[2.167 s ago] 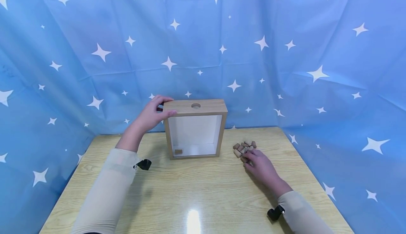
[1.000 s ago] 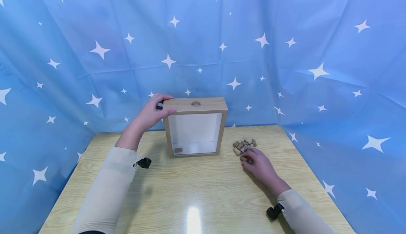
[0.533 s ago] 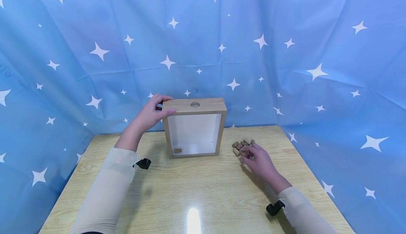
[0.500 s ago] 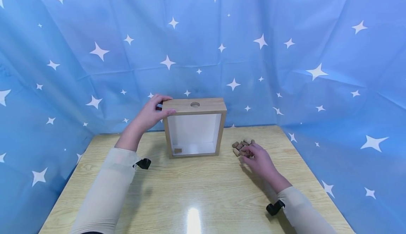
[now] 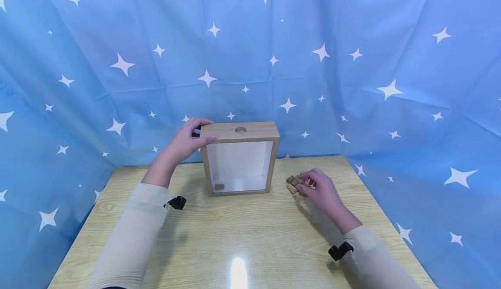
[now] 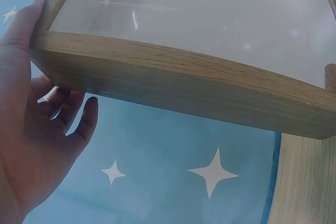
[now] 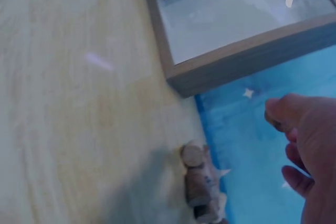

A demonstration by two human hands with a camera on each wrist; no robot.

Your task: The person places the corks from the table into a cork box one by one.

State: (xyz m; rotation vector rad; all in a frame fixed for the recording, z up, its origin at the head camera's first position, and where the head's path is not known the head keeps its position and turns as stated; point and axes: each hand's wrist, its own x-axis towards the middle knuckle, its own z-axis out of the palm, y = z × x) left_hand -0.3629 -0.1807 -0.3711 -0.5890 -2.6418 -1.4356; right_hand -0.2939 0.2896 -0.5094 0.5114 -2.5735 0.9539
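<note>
A wooden shadow box with a clear front and a round hole in its top stands upright on the table. My left hand grips its top left corner, thumb at the front and fingers behind. Inside, one cork lies at the bottom left. To the right of the box is a small pile of corks, partly hidden behind my right hand. In the right wrist view this hand is raised above the pile, a small brown cork pinched at its thumb tip and mostly hidden.
The light wood-grain table ends at the back against a blue curtain with white stars. Black wrist cameras sit on both sleeves. A bright light reflection shows near the table's front.
My right hand has worked among the corks, then risen slightly up and away from the pile with a cork between its fingers. My left hand and the box stay where they were.
</note>
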